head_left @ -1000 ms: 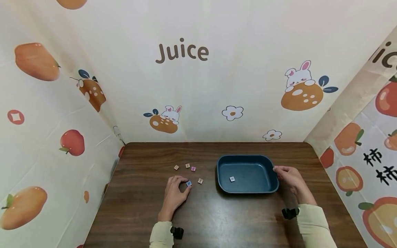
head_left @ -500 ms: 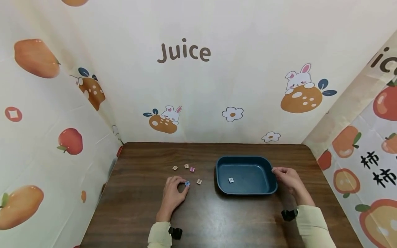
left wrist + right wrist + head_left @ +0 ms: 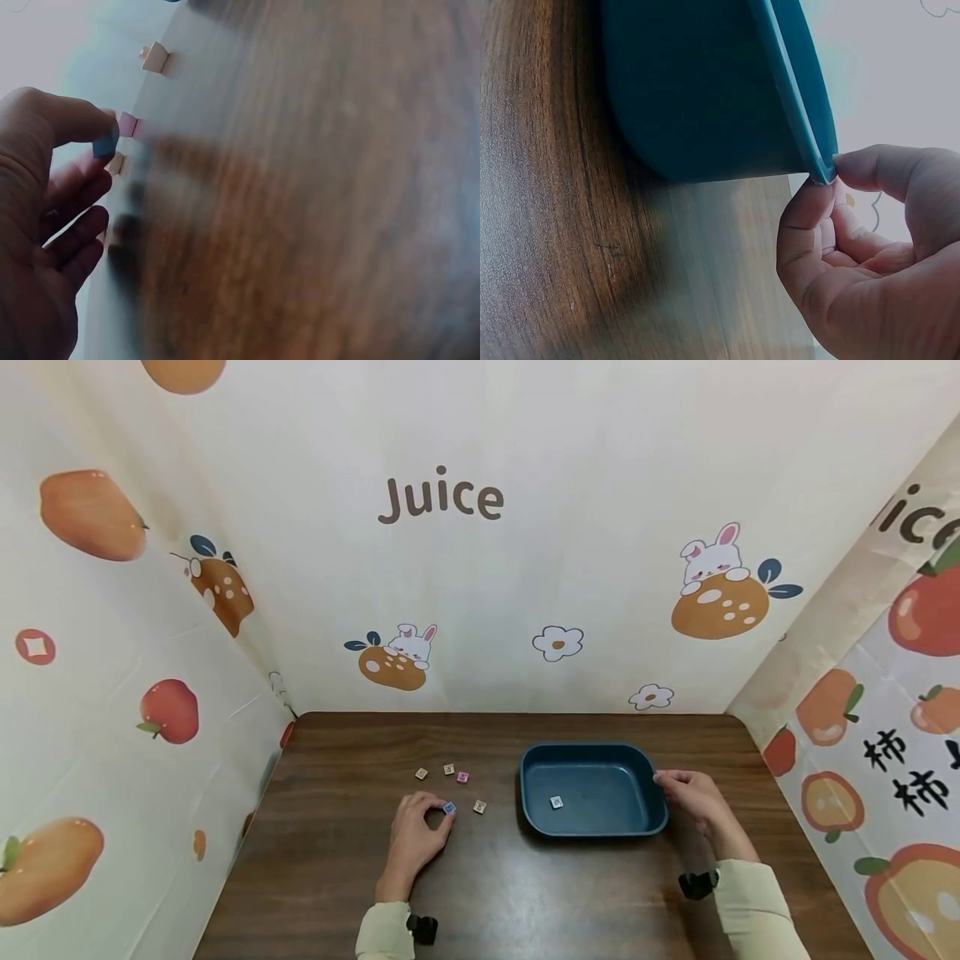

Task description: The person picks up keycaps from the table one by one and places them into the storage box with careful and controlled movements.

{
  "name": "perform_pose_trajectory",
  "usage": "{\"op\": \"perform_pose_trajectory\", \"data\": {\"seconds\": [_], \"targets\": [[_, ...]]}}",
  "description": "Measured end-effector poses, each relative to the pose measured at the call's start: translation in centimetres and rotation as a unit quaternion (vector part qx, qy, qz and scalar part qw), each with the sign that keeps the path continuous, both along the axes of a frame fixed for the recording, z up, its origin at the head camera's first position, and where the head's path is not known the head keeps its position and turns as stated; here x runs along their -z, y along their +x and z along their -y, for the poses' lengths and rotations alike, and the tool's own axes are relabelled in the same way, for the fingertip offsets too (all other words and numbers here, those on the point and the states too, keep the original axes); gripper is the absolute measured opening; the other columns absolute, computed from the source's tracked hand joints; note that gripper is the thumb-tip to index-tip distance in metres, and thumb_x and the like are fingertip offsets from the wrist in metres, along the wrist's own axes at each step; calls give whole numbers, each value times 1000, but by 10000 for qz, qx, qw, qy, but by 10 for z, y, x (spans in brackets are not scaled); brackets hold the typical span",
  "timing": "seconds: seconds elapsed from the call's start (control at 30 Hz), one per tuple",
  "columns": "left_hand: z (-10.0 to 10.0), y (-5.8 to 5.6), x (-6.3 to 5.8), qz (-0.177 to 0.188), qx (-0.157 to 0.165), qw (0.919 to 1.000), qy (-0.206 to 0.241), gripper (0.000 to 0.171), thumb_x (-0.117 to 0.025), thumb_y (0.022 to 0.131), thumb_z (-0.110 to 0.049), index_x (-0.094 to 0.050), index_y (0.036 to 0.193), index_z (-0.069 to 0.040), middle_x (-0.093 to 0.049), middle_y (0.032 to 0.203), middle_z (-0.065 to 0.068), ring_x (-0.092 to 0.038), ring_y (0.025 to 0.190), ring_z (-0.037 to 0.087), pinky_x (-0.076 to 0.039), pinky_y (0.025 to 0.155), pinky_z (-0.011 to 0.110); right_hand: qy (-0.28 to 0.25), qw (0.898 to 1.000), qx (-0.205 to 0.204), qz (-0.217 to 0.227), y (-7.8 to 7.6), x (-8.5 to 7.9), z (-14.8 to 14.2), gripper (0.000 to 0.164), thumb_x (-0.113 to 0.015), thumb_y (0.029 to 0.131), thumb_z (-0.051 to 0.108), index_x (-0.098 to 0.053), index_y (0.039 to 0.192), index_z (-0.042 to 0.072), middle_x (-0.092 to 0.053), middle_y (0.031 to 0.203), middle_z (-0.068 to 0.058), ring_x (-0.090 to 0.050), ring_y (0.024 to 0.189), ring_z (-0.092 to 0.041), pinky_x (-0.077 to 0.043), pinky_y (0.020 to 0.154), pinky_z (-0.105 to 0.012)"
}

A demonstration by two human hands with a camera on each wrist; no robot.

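Observation:
My left hand [image 3: 417, 835] pinches a small blue cube [image 3: 449, 808] between thumb and index finger; in the left wrist view the blue cube [image 3: 106, 142] shows at the fingertips, the other fingers loosely bent. Around it on the wooden table lie a pink cube [image 3: 462, 777] and pale wooden cubes [image 3: 479, 807], each with a mark on top. At the right stands a dark teal tray [image 3: 592, 833] with one whitish cube [image 3: 557, 802] inside. My right hand [image 3: 694, 795] grips the tray's right rim, thumb over the edge and fingers beneath in the right wrist view [image 3: 870, 247].
The brown wooden table [image 3: 495, 902] ends at the back against a printed curtain [image 3: 480, 577]. More printed cloth hangs along the left and right sides. A dark wrist camera [image 3: 422, 930] sits on the left wrist, another on the right.
Both hands keep their holds, the left on the blue cube and the right on the tray rim. The head view shifts slightly; the things on the table stay in place.

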State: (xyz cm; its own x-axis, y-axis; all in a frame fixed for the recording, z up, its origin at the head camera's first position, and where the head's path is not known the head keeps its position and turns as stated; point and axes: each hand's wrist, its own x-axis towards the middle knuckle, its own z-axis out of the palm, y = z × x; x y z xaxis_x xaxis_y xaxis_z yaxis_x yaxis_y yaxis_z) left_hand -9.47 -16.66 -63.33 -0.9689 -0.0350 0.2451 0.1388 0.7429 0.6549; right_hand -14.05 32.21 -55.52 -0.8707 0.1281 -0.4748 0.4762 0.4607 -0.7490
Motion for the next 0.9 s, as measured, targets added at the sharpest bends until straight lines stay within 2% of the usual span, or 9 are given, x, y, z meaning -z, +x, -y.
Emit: {"op": "perform_pose_trajectory", "data": {"seconds": [0.17,0.3,0.53,0.9], "targets": [[-4,0,-3,-216,-7,9998,-2,14,-86,85,-23,-80,94,-14,-74,100,-1,-65,98,21,-54,88,45,-89,10000,32,29,1,1,0,56,-55,109,36,-59,141,-9,-67,119,-14,-60,100,-18,-57,80,-22],[-9,0,-11,-228,-19,9997,0,14,-86,85,-24,-80,94,-15,-74,100,-2,-65,98,20,-54,88,43,-109,9999,37,-4,1,2,-1,56,-56,109,37,-60,141,-9,-67,122,-17,-60,102,-18,-58,82,-22],[-17,-2,-22,-290,-31,9995,90,15,-85,86,-25,-80,96,-15,-73,102,-1,-65,100,20,-54,89,43,-206,9998,25,33,0,2,-3,56,-55,110,38,-59,143,-7,-65,106,-5,-58,100,-19,-55,79,-22],[-28,-4,-32,-433,39,9990,121,15,-84,87,-26,-81,97,-16,-73,102,-2,-65,101,20,-54,90,43,-299,9995,40,52,-2,5,-4,56,-56,109,34,-57,143,-10,-68,125,-18,-61,97,-14,-58,80,-23]]}}
